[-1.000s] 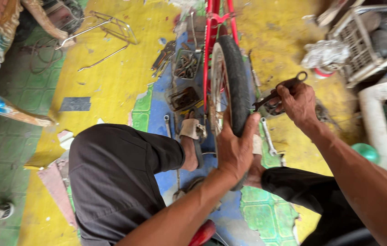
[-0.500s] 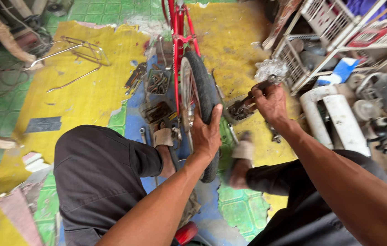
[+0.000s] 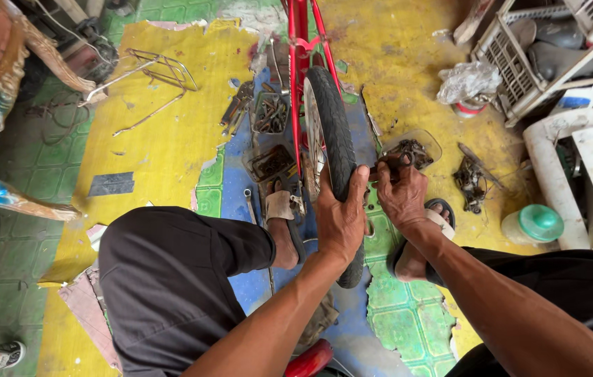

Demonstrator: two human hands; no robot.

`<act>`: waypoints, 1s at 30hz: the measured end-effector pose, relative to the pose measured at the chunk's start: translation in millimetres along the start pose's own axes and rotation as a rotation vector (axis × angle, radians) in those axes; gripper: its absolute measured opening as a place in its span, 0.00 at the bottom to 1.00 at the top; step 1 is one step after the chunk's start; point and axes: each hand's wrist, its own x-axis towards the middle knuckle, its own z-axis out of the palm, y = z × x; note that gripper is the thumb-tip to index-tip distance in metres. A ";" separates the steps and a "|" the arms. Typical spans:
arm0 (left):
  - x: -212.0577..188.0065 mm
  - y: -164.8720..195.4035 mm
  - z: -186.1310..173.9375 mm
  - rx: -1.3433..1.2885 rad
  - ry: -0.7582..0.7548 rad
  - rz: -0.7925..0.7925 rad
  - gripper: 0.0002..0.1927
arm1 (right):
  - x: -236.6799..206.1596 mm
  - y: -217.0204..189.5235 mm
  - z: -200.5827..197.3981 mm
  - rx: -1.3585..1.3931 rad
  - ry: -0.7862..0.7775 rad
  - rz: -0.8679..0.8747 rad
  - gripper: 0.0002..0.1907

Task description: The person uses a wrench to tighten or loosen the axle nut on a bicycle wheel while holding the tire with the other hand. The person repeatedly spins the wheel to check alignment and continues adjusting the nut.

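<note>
Left hand (image 3: 340, 218): we see palm flat, fingers spread, arm extended.
Right hand (image 3: 401, 195): fingers curled shut, wrist bent.

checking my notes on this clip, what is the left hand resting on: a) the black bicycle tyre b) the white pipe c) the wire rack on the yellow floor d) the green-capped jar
a: the left hand lies with palm and fingers on the black bicycle tyre between the knees, while the right hand works beside the wheel with something too hidden to name.
</note>
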 end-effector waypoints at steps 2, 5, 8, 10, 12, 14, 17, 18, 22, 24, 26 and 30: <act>5.4 -2.1 1.3 0.016 -0.002 -0.023 0.39 | -0.2 0.6 1.0 -0.132 -0.023 -0.036 0.06; 14.7 -3.8 0.8 0.018 -0.003 -0.034 0.38 | 5.9 2.9 4.9 0.013 -0.082 -0.122 0.08; 23.9 -5.1 -0.3 0.015 -0.010 -0.051 0.37 | 31.3 9.6 16.0 -0.155 -0.141 -0.127 0.09; 30.2 -6.8 -2.7 0.047 -0.011 -0.036 0.36 | 56.7 17.4 21.2 -0.075 -0.234 -0.085 0.10; 36.5 -10.0 -3.6 0.107 -0.010 0.012 0.35 | 83.4 26.6 27.0 -0.029 -0.320 -0.036 0.10; 42.8 -14.0 -4.0 0.086 0.007 0.062 0.34 | 104.7 37.6 34.4 -0.016 -0.408 0.026 0.12; 51.3 -20.1 -6.2 0.036 0.024 0.074 0.34 | 140.1 60.7 50.4 0.121 -0.522 0.197 0.13; 53.9 -21.9 -6.5 0.015 0.025 0.072 0.35 | 150.4 69.6 56.7 0.140 -0.541 0.264 0.13; 60.8 -27.5 -9.3 0.037 0.031 0.013 0.34 | 178.8 106.8 92.9 0.214 -0.594 0.422 0.12; 63.5 -29.1 -10.5 0.028 0.019 -0.015 0.33 | 179.5 120.5 112.3 0.203 -0.591 0.492 0.13; 64.5 -28.9 -10.8 0.031 0.014 -0.004 0.34 | 178.6 127.1 129.2 0.145 -0.567 0.602 0.16; 63.9 -22.4 -9.8 -0.008 -0.007 -0.026 0.34 | 180.6 128.5 124.8 0.197 -0.493 0.816 0.14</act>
